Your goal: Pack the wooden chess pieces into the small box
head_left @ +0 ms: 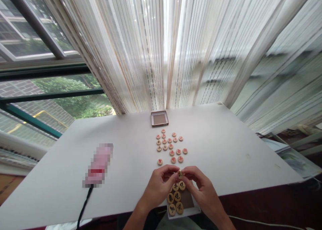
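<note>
My left hand (159, 184) and my right hand (202, 186) meet above the table's near edge. Between their fingertips they pinch one round wooden Chinese chess piece (180, 174) with a dark character. Just beneath is an open shallow box (188, 203), its left part taken up by several larger-looking chess pieces (177, 196) with dark characters; my fingers hide some of its far edge. Farther forward, several loose chess pieces (170, 146) lie face up on the white table (213, 139), most marked in red and a few in black.
A second shallow tray or lid (160, 118) lies at the table's back by the curtain (161, 55). To the left is a blurred pink object (99, 164) with a black cable (85, 203) running off the front edge. Papers (276, 146) sit beyond the right side.
</note>
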Tool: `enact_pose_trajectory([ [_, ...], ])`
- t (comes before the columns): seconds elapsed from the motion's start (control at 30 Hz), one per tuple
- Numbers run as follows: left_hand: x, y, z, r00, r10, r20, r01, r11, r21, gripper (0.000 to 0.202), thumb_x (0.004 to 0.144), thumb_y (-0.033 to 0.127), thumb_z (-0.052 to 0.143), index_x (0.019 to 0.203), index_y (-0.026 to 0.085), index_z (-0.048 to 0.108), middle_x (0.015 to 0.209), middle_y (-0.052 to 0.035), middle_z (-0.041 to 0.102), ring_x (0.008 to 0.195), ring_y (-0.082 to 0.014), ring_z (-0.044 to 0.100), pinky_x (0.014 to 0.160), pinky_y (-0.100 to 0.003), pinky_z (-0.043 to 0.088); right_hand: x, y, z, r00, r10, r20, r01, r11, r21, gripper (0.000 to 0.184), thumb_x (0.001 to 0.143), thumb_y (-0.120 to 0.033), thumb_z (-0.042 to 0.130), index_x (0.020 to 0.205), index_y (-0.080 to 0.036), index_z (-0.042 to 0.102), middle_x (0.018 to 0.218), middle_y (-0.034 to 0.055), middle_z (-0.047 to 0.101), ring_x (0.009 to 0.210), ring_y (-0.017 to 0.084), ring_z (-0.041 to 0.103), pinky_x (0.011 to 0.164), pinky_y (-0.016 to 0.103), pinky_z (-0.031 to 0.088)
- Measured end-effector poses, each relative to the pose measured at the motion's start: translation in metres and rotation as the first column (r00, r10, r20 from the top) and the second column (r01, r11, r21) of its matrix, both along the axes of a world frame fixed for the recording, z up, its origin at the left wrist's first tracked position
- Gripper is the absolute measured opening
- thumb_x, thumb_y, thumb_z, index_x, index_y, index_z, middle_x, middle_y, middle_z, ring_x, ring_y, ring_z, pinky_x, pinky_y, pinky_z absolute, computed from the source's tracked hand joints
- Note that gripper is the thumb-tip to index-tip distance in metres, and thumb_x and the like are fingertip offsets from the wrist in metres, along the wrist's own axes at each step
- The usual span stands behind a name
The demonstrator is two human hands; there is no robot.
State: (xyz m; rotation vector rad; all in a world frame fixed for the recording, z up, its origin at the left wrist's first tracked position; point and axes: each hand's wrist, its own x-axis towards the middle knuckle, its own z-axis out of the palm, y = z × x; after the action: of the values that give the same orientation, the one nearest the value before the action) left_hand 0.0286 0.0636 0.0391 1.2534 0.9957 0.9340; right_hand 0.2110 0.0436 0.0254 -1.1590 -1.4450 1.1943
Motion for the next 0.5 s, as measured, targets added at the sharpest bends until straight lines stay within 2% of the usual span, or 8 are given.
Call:
enact_pose_trajectory([
  [0.13, -0.0032, -0.0016, 0.0033, 1.0, -0.015, -0.025, 0.015, 1.0, -0.004, 0.031, 0.086, 0.033, 0.071, 0.111, 0.015, 0.07, 0.108, -0.0115, 0.075, 0.095, -0.0237, 0.072, 0.088, -0.033, 0.058, -0.0001, 0.0008, -0.0012, 1.0, -0.006, -0.001, 0.006, 1.0, -0.004, 0.018, 0.094, -0.035, 0.062, 0.107, -0.023, 0.063, 0.103, 0.0056, 0.068, 0.095, 0.021, 0.067, 0.086, 0.031, 0.056],
  [0.3, -0.0015, -0.0018, 0.0065, 0.999, -0.003, -0.037, 0.004, 1.0, 0.01, 0.027, 0.086, 0.03, 0.071, 0.108, 0.015, 0.071, 0.107, -0.0106, 0.075, 0.094, -0.023, 0.073, 0.088, -0.032, 0.058, 0.0014, 0.0012, -0.001, 1.0, 0.005, -0.001, -0.005, 1.0, -0.012, 0.019, 0.095, -0.035, 0.06, 0.11, -0.023, 0.063, 0.108, 0.0064, 0.069, 0.097, 0.021, 0.067, 0.086, 0.032, 0.056],
  [0.5, 0.0047, -0.0032, 0.0095, 0.988, 0.005, -0.155, 0.013, 0.993, 0.119, 0.018, 0.086, 0.024, 0.069, 0.103, 0.017, 0.072, 0.096, -0.0065, 0.075, 0.085, -0.0189, 0.071, 0.08, -0.029, 0.059, 0.0079, 0.0039, 0.0058, 0.999, 0.034, 0.01, -0.034, 0.999, -0.028, 0.016, 0.093, -0.036, 0.063, 0.102, -0.022, 0.065, 0.099, 0.0043, 0.07, 0.092, 0.02, 0.068, 0.083, 0.029, 0.056],
])
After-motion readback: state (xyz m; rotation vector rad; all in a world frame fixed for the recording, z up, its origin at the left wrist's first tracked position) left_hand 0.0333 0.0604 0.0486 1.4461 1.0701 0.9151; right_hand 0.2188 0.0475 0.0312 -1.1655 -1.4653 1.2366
